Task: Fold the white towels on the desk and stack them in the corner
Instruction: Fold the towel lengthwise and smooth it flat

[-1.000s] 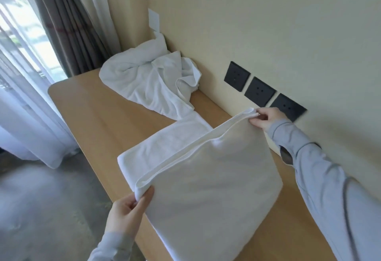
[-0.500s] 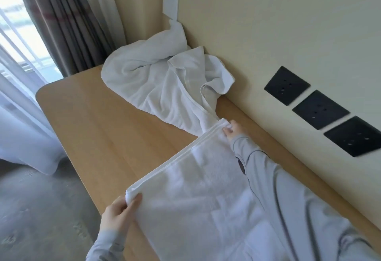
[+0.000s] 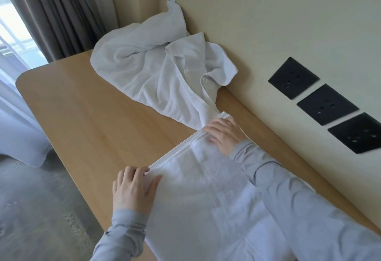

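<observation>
A sheer white curtain [image 3: 14, 120] hangs at the far left above the grey floor [image 3: 31, 209], with a grey drape [image 3: 55, 13] behind it. The wooden worktop [image 3: 82, 106] runs from there along the cream wall [image 3: 268, 23].

The left hand [image 3: 132, 188] grips the near corner of the folded towel [image 3: 206, 199]: its thumb lies on top of the cloth and its fingers curl round the doubled edge. This towel lies flat on the worktop, reaching from the middle to the bottom right, its folded edge slanting from one hand to the other.

Further back, a crumpled towel [image 3: 156, 71] sits heaped in the corner against the wall, and its lowest tip touches the folded towel's far corner. The right hand [image 3: 223, 135] rests flat on that far corner, fingers spread and pressing down, holding nothing. Three black wall sockets [image 3: 293, 77] sit in a row on the wall at the right.
</observation>
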